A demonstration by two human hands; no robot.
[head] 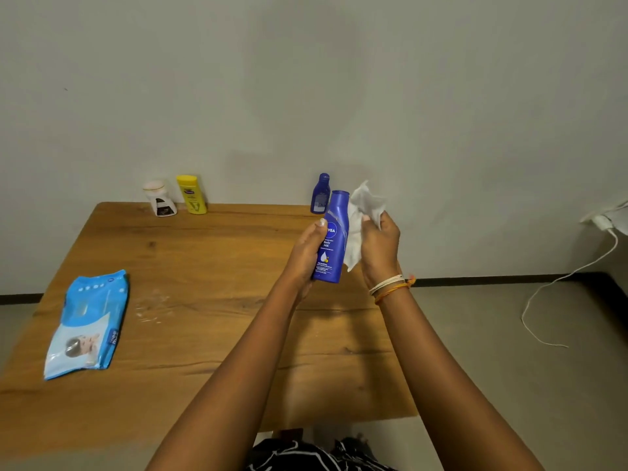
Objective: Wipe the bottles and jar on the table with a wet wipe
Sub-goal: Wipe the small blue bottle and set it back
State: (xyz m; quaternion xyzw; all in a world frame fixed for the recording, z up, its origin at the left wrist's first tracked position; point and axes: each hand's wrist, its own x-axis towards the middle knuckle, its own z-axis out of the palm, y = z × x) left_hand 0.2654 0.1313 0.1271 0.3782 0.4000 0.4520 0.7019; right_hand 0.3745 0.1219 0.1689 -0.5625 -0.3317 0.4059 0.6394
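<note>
Centre right of frame, above the desk (210,266): my left hand (306,253) fingers curl around the blue bottle (334,236), my right hand (379,248) fingers pinch the wet wipe (360,215) against it.

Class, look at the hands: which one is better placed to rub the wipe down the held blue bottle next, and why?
The right hand: it already pinches the wet wipe against the blue bottle. The left hand grips that bottle upright above the table.
</note>
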